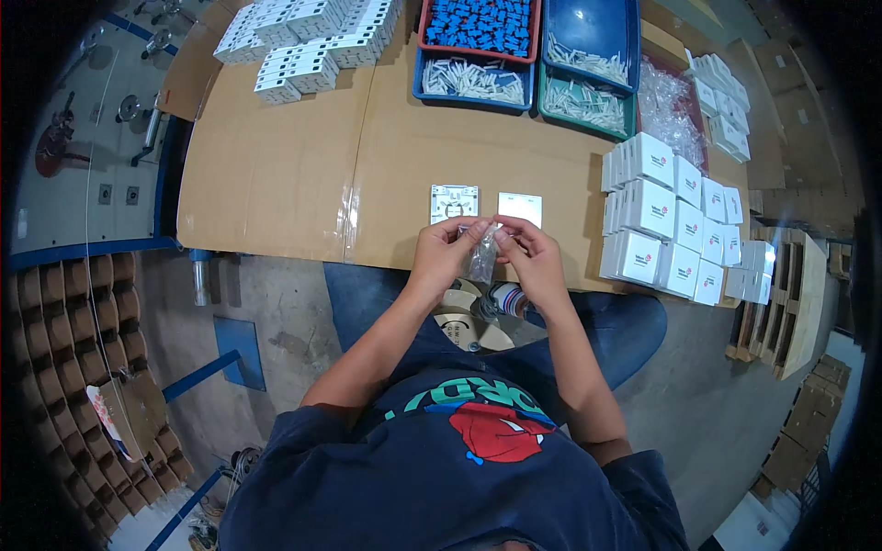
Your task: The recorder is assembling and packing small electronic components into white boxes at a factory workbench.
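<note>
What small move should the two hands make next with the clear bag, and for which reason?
Probably the left hand and right hand should shift the clear bag slightly forward, fully over the cardboard surface. Both hands pinch its upper part, and it hangs at the near edge, so anything slipping out might fall. Bare cardboard lies left of the white square frame.

The premises are presenting as a factory workshop for small-parts assembly and packing. Shallow plastic trays [473, 105] are holding loose blue and white components [478, 26] on a cardboard-covered workbench [266, 174]; white cartons [654, 207] are standing stacked at its right; a small clear plastic bag [481, 266] is being handled at the near edge. Wooden pallets [808, 294] and partitioned cardboard [64, 340] are flanking the concrete floor [285, 317].
</note>
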### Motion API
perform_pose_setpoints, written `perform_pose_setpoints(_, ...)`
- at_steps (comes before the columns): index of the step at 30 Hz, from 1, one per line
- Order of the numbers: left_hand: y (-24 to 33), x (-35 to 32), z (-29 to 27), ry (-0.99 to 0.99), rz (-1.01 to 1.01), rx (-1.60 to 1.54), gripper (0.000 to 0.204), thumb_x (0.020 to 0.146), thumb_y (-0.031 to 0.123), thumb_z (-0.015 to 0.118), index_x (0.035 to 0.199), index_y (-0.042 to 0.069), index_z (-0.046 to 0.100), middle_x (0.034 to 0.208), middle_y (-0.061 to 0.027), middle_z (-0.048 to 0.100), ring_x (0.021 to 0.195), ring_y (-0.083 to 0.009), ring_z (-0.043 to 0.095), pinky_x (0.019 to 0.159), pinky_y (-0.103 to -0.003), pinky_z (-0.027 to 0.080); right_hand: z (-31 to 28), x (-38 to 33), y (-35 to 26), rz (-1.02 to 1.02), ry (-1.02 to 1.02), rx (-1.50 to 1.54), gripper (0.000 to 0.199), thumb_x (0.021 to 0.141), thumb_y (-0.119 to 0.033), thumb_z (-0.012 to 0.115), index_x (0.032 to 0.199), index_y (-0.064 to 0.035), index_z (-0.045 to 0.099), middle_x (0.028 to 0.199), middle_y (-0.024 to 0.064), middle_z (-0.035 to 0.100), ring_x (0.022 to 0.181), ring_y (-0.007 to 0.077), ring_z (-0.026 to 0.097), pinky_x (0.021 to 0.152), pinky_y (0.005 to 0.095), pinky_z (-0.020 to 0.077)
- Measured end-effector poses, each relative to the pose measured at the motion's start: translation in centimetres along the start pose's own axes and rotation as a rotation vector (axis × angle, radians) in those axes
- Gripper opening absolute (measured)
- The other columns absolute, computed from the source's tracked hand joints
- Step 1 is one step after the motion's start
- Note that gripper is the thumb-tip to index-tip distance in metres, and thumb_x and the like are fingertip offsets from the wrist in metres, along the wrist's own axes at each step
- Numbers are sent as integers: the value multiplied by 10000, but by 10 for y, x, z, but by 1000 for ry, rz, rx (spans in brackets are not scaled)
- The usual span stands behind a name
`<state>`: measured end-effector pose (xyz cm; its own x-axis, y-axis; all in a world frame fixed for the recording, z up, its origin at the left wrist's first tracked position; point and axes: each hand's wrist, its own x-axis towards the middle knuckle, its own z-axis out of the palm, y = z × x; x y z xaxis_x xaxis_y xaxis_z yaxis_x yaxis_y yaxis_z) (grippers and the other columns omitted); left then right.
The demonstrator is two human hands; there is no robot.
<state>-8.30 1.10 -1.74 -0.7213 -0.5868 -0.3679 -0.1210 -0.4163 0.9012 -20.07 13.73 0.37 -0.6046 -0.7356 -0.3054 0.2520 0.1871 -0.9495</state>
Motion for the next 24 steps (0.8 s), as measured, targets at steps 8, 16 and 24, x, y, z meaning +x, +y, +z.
perform_pose_setpoints(8, -6, -2, 0, 65, 18, -90, 185, 992, 191, 736, 1022, 15, 685, 918, -11, 698, 861, -75, 617, 787, -256, 498, -10, 5, 3, 149, -63, 21, 215, 1001, -108, 678, 1179, -4, 738, 900, 8, 696, 770, 72, 615, 670, 227, 525)
perform_pose_setpoints(16, -6, -1, 5, 165, 169, 29, 221, 967, 199, 762, 1000, -1, 675, 880, -12, 669, 828, -95, 594, 787, -249, 486, -14, 6, 7, 184, -86, 22, 152, 968, -96, 712, 1082, 0, 744, 872, 9, 693, 764, 71, 617, 657, 241, 522)
perform_pose_setpoints(24, -4, -18, 3, 255, 530, 389, 196, 946, 167, 770, 938, -3, 671, 802, -12, 621, 717, -94, 546, 655, -260, 451, -6, 3, 3, 118, 75, 89, 145, 941, -106, 750, 1046, -8, 730, 794, -3, 669, 679, 66, 588, 633, 230, 503)
